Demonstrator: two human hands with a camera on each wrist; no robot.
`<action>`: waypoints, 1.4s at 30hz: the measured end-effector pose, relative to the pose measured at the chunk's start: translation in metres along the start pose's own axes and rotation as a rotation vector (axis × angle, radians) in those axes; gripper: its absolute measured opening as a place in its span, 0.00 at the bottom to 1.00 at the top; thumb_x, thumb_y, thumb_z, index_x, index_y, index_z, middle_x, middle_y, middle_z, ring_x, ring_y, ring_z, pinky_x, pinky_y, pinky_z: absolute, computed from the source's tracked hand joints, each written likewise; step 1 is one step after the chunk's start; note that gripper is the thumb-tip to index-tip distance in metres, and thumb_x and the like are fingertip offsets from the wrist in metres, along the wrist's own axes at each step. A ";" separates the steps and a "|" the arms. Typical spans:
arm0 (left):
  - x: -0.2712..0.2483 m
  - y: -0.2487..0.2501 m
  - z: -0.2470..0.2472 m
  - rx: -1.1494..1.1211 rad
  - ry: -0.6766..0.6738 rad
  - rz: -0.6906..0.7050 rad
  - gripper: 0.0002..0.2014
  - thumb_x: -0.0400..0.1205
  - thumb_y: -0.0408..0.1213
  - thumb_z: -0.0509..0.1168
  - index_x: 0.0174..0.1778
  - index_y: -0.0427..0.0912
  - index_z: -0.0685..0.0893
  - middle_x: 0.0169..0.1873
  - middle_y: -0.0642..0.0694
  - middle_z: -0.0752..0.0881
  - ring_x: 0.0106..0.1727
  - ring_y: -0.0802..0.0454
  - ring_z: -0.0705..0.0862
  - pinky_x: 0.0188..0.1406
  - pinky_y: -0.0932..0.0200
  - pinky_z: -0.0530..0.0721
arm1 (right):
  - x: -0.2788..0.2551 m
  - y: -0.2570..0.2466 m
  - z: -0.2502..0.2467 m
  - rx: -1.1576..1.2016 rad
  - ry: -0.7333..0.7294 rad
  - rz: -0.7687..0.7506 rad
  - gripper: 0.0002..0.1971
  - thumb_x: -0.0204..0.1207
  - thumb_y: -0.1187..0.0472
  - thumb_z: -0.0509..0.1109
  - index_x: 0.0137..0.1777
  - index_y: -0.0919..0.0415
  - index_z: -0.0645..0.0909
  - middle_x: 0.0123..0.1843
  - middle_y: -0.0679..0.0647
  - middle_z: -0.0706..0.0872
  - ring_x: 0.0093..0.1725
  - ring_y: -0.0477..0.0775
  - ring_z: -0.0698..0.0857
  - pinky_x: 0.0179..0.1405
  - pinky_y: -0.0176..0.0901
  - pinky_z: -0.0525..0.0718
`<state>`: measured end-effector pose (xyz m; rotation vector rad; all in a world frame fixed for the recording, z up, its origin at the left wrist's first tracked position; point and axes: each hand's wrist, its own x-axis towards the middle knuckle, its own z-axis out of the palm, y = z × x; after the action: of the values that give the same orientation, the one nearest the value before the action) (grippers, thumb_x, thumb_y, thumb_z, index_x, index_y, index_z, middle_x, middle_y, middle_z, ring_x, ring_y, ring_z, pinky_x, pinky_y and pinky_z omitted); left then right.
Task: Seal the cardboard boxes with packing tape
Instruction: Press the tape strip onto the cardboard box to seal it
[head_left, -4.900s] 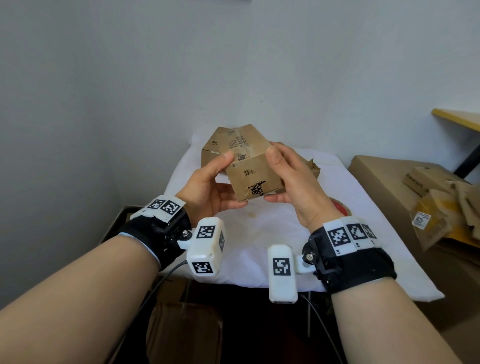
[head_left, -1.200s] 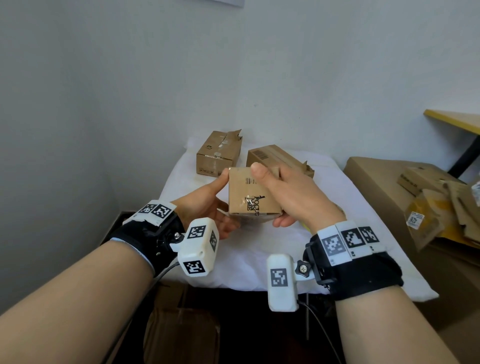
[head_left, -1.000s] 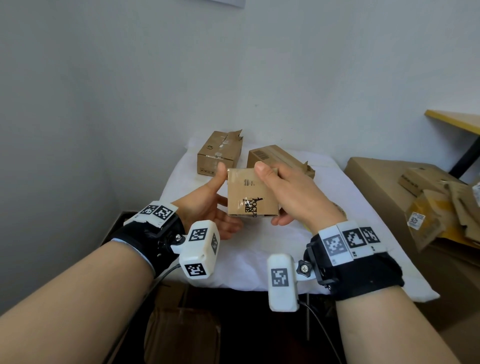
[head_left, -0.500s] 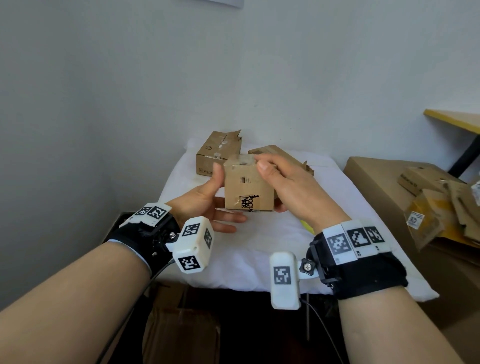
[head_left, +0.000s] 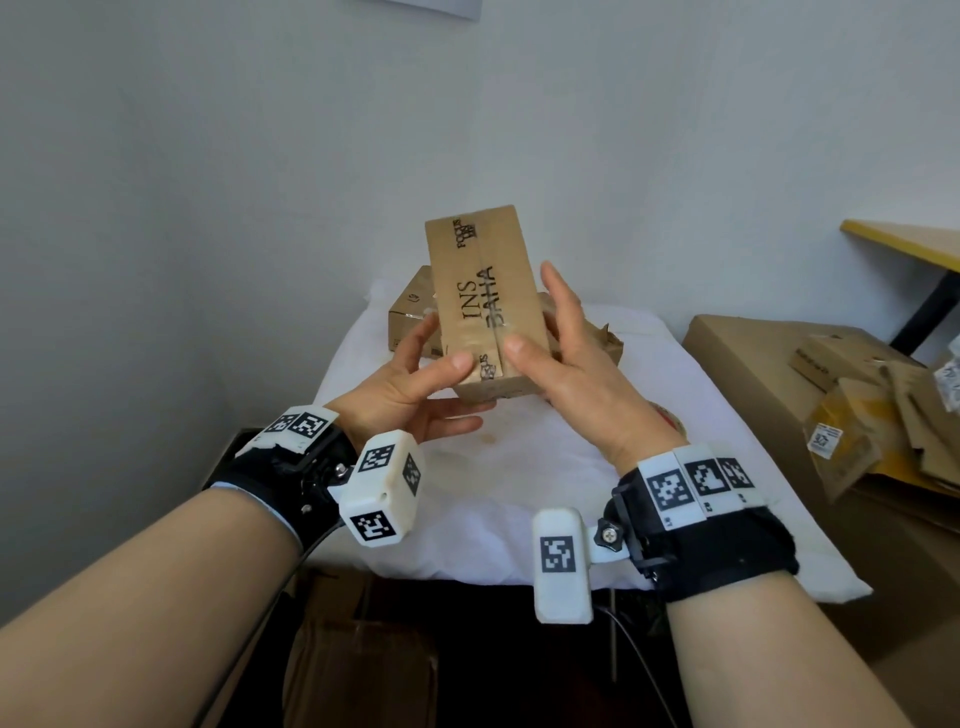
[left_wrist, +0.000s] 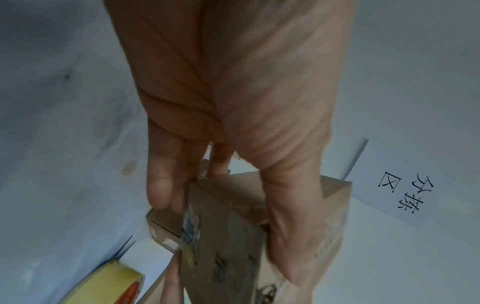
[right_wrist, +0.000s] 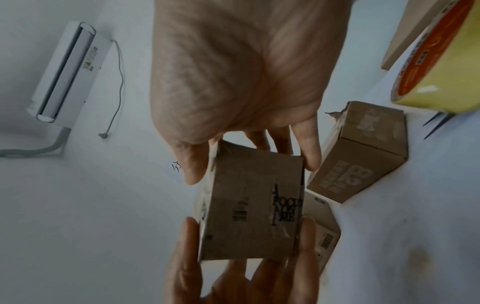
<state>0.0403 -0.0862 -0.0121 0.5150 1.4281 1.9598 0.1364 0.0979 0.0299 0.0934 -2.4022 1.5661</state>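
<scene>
You hold the box (head_left: 485, 306) in the air above the tabletop (head_left: 524, 467), left hand (head_left: 415, 395) and right hand (head_left: 566, 364) both clamped on its near end. The far end sticks up unsupported; loosen either thumb and it may tip and fall.

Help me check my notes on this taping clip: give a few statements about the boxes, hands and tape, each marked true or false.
1. Both hands hold one box above the table. True.
2. The right hand holds the tape roll. False: the tape roll lies on the table.
3. Clear tape runs along the held box's seam. True.
4. The left hand is idle. False: it holds the box.
</scene>
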 end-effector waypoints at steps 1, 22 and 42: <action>0.002 -0.001 -0.001 0.002 -0.010 0.013 0.58 0.62 0.46 0.86 0.83 0.70 0.57 0.68 0.40 0.86 0.64 0.33 0.87 0.59 0.43 0.89 | 0.000 0.001 0.000 0.003 0.012 0.008 0.47 0.75 0.34 0.72 0.86 0.27 0.44 0.80 0.29 0.73 0.78 0.36 0.74 0.82 0.60 0.72; 0.000 -0.003 -0.003 0.334 -0.081 0.174 0.43 0.64 0.29 0.84 0.76 0.40 0.75 0.66 0.37 0.86 0.70 0.37 0.83 0.68 0.33 0.81 | 0.011 0.029 0.001 -0.215 -0.073 0.027 0.64 0.56 0.54 0.86 0.87 0.32 0.48 0.82 0.46 0.70 0.80 0.49 0.75 0.73 0.59 0.82; 0.004 -0.001 -0.004 0.734 0.342 0.503 0.50 0.56 0.37 0.83 0.68 0.76 0.68 0.69 0.56 0.68 0.73 0.51 0.69 0.70 0.43 0.77 | 0.002 0.022 -0.007 0.026 -0.012 0.008 0.54 0.57 0.57 0.92 0.81 0.44 0.65 0.69 0.42 0.86 0.72 0.48 0.83 0.76 0.64 0.78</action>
<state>0.0351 -0.0863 -0.0145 0.9693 2.4489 1.8929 0.1309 0.1134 0.0135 0.0988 -2.3947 1.6059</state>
